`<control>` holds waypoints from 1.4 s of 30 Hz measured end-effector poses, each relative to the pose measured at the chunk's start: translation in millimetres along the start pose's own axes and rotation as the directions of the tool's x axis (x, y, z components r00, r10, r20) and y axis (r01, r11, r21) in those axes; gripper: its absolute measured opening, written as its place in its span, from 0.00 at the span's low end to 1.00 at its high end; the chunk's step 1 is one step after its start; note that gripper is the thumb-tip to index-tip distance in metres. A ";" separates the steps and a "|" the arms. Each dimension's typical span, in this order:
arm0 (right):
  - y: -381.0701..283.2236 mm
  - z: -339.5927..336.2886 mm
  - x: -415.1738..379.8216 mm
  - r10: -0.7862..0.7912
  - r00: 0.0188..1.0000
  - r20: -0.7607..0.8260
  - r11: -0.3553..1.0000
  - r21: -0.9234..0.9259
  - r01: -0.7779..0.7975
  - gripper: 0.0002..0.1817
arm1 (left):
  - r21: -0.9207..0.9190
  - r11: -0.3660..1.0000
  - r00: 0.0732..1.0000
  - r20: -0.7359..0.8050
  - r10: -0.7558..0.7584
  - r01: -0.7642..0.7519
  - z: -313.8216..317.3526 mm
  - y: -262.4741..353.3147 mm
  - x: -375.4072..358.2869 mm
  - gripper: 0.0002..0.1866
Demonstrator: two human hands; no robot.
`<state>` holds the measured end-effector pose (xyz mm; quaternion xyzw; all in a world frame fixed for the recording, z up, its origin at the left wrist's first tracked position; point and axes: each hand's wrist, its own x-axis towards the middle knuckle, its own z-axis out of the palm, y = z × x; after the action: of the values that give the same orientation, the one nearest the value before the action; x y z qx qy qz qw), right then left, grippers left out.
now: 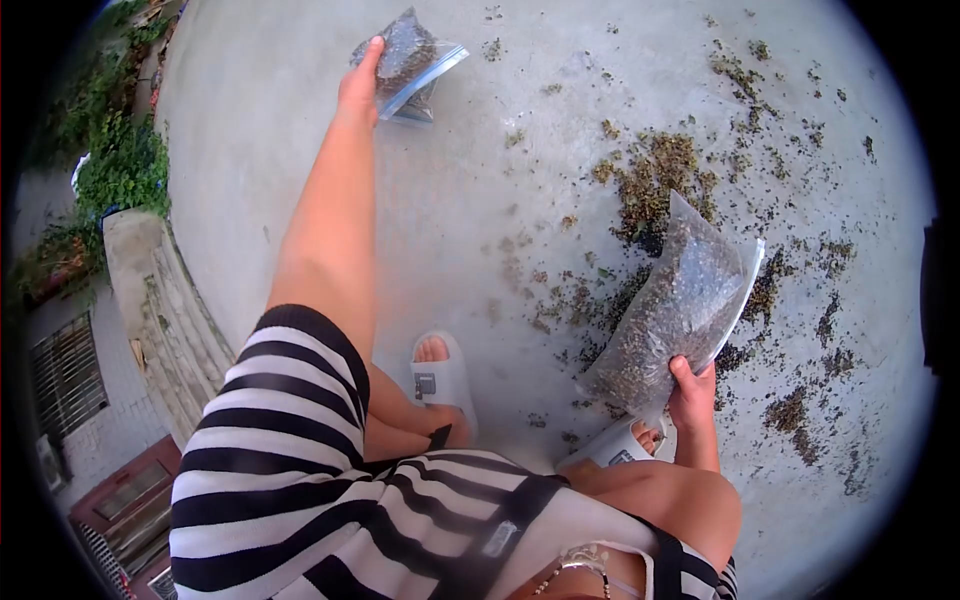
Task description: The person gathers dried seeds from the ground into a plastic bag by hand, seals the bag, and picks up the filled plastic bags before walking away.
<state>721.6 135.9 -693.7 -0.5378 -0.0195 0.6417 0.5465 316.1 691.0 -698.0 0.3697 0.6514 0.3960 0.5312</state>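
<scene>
My left hand (pixel 362 82) is stretched far forward and closed on a small clear zip bag (pixel 405 55) with a blue zip strip, filled with dark grains or seeds. The thumb lies over the bag's side. My right hand (pixel 692 395) grips a larger clear zip bag (pixel 670 310) near its white zip edge, thumb on top. Greyish-brown small grains fill this bag, which is held tilted above the ground. The fingers behind both bags are hidden.
Dark and brownish plant bits (pixel 660 185) lie scattered over the pale concrete ground (pixel 450 250). My feet wear white slides (pixel 440 380). At the left are a stone ledge (pixel 165 310), green plants (pixel 130 165) and a reddish door-like panel (pixel 130 490).
</scene>
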 end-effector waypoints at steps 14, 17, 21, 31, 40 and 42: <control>-39.2 25.0 -32.1 0.048 0.993 -0.105 0.989 -0.138 -0.062 0.39 | 0.427 0.854 0.845 0.301 -0.442 0.295 19.5 27.6 -14.0 0.38; -73.0 51.4 -41.8 0.126 0.991 -0.041 0.983 -0.130 -0.130 0.42 | 0.425 0.846 0.790 0.372 -0.488 0.323 26.0 41.1 -81.2 0.38; -124.2 134.8 -42.7 0.165 0.983 0.081 0.984 -0.075 -0.159 0.43 | 0.462 0.868 0.875 0.329 -0.355 0.179 29.0 35.5 -187.5 0.35; -156.6 288.7 -132.8 0.233 0.968 0.097 0.843 -0.517 -0.151 0.43 | 0.141 0.830 0.813 0.169 -0.557 0.539 -7.7 118.7 -430.7 0.21; -198.6 466.2 -304.1 0.617 0.769 0.164 0.649 -0.658 -0.381 0.59 | -0.603 0.402 0.638 0.244 -0.730 0.690 -202.8 242.5 -650.2 0.36; -194.9 513.4 -337.1 0.657 0.720 0.223 0.614 -0.713 -0.338 0.57 | -0.650 0.340 0.649 0.316 -0.692 0.679 -257.6 267.7 -685.9 0.40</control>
<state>429.7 259.7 -132.8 -0.4994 -0.2064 0.8348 0.1054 190.0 150.9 -149.3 -0.1821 0.5367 0.3607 0.7407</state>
